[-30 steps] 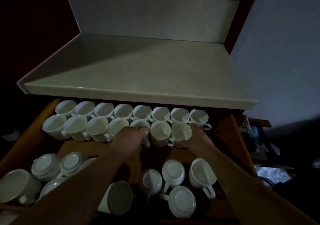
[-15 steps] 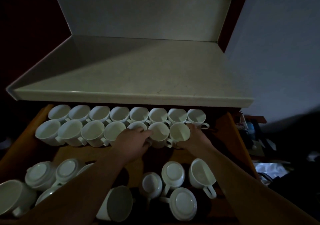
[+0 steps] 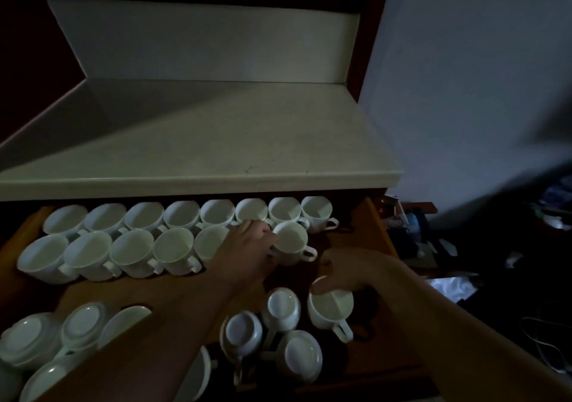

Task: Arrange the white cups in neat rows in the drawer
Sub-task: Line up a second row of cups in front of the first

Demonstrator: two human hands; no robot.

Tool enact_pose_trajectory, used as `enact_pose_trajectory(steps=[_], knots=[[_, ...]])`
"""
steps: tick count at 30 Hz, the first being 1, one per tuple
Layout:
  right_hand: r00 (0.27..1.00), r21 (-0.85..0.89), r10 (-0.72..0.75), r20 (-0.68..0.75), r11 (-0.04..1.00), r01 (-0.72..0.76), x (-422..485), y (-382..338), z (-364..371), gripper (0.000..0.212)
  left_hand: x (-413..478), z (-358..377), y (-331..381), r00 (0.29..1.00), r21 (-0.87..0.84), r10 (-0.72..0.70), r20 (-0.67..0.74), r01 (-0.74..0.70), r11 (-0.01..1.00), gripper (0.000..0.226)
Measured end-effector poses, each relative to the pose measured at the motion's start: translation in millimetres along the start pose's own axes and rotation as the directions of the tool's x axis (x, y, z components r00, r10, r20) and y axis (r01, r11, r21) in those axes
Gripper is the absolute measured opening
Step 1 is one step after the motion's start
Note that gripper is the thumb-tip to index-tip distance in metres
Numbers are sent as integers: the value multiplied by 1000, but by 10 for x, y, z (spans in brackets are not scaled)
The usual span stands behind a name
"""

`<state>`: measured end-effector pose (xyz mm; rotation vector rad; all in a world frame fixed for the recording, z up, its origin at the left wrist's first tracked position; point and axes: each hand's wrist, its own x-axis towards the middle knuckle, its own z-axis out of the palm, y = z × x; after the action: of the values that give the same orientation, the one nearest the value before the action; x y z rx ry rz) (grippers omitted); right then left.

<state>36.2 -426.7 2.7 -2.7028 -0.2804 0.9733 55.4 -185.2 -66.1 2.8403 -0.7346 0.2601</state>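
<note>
The wooden drawer [image 3: 376, 231] is open below the counter. Upright white cups [image 3: 182, 214] form a back row, and a second row [image 3: 131, 251] stands in front of it. My left hand [image 3: 247, 240] lies over a cup in the second row, hiding it, fingers curled beside the row's rightmost cup [image 3: 291, 240]. My right hand [image 3: 343, 273] grips the rim of an upright loose cup [image 3: 331, 310] nearer to me. Several loose cups lie upside down at the front middle [image 3: 301, 355] and front left [image 3: 82, 324].
A pale countertop [image 3: 198, 141] overhangs the drawer's back. A wall [image 3: 464, 76] rises at the right. Dark clutter and cables [image 3: 448, 246] lie on the floor right of the drawer. Bare drawer bottom [image 3: 102, 290] shows between the rows and the loose cups.
My right hand left the right end of the second row and came back toward me onto the upright loose cup. My left hand stays in the second row.
</note>
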Motion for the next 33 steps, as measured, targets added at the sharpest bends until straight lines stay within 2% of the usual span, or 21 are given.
enact_pose_trajectory(steps=[5,8,11,12,14,16,18,25,30,33], knots=[[993,4,104,-62,995,-104,-127,-22,266,80,205,162,266,995,-31,80,64,-78,996,59],[990,70,112,-81,992,-106,-148,-1,348,74,237,245,259,990,17,83,114,-86,996,49],[986,71,126,-107,990,-119,-168,49,315,61,222,314,211,991,40,81,111,-86,996,12],[982,86,143,-123,987,-133,-141,97,293,55,216,316,213,991,38,72,115,-77,996,7],[970,136,180,-161,978,-158,-91,163,224,52,213,308,226,990,16,57,126,-59,998,14],[952,175,214,-218,968,-178,-5,227,166,77,213,308,235,994,2,41,100,-41,999,16],[936,171,221,-273,969,-179,68,256,135,89,194,310,238,997,12,32,64,-33,999,14],[917,204,214,-337,967,-150,307,307,91,93,129,329,226,999,6,52,-10,-52,999,20],[909,288,202,-365,953,-96,429,316,36,101,123,321,156,998,-14,37,56,-36,999,26],[901,324,205,-382,943,-77,487,329,22,98,115,337,126,998,2,22,54,-23,1000,27]])
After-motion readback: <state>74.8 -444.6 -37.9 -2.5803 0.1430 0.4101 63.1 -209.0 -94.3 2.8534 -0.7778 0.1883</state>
